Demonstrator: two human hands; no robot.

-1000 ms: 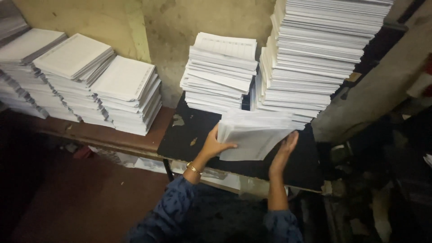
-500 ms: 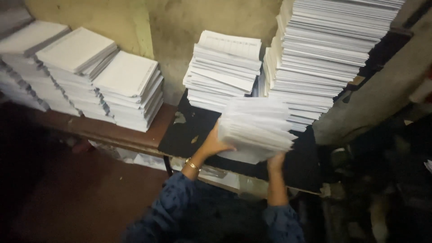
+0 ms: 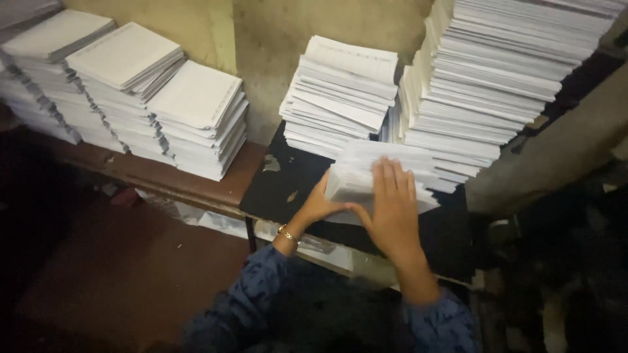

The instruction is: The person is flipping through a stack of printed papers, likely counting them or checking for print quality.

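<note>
Far left: three white paper stacks (image 3: 124, 85) set along the brown surface (image 3: 196, 183), its near edge bare. Centre: a white sheaf (image 3: 366, 173) is gripped underneath by left hand (image 3: 320, 206); right hand (image 3: 392, 209) laid flat on top, fingers (image 3: 392, 180) spread. Right: tall stack (image 3: 497, 78) on black surface (image 3: 288, 186).

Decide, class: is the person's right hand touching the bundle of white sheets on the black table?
Touching. The head view shows the right hand lying flat, fingers spread, on top of the bundle of white sheets, with no gap visible.
</note>
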